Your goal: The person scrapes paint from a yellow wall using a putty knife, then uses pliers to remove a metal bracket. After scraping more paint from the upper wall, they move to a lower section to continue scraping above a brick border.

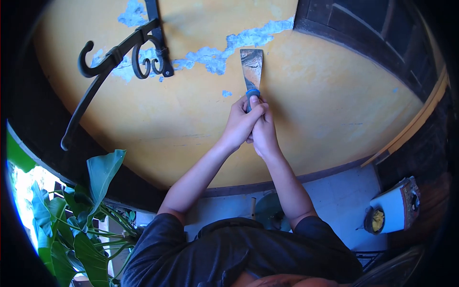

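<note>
A putty knife with a wide, smeared metal blade and a dark handle with a blue collar points up at the yellow wall. My left hand and my right hand are clasped together around its handle, the fingers closed and overlapping. The blade's flat edge is just below a jagged strip of peeled paint, where a bluish-grey layer shows. A smaller bare spot lies left of the blade.
A black wrought-iron bracket juts from the wall at upper left. Dark wooden framing borders the wall at upper right. A large leafy plant stands lower left. At lower right, a pan with yellow contents sits by a white box.
</note>
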Available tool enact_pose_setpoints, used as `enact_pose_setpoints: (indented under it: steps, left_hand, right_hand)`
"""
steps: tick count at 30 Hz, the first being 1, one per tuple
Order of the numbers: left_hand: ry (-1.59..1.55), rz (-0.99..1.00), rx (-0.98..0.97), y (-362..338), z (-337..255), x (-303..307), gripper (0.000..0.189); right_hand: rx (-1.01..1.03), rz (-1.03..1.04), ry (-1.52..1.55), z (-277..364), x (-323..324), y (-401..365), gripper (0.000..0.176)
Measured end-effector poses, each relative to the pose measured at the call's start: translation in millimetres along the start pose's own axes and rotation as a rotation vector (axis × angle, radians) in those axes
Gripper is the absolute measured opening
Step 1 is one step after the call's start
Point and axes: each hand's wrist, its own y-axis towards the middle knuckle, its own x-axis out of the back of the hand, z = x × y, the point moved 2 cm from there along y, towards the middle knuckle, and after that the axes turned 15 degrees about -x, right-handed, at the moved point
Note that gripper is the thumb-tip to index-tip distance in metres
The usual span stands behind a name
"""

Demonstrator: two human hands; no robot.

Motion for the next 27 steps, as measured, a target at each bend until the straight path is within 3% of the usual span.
enact_pose_setpoints:
  steps: [5,9,12,16,20,27]
  left_hand:
    - [-0.048,-0.108,0.06,-23.2,10.4,-1.1,0.023]
    - [-0.078,-0.135,-0.029,-28.9,43.2,8.3,0.024]
    - [-0.104,-0.101,-0.015,-9.2,2.1,6.4,0.025]
    - [-0.085,-0.073,0.012,-8.3,-13.6,3.1,0.026]
    - [-0.067,-0.139,0.053,-35.1,37.9,7.8,0.025]
    - [-0.121,-0.108,-0.018,-10.8,6.8,10.0,0.028]
  right_hand:
    - [-0.06,0.003,-0.061,-24.2,7.2,-7.2,0.034]
    - [-0.055,-0.073,-0.041,-36.9,1.5,-7.6,0.035]
    - [-0.058,0.056,-0.046,1.1,-8.7,-5.9,0.034]
    - [-0.085,0.065,-0.035,11.4,-9.0,-9.5,0.034]
    - [-0.117,-0.025,-0.119,-34.6,4.6,-14.4,0.033]
    - [-0.072,0.011,-0.096,2.0,-14.8,-8.6,0.033]
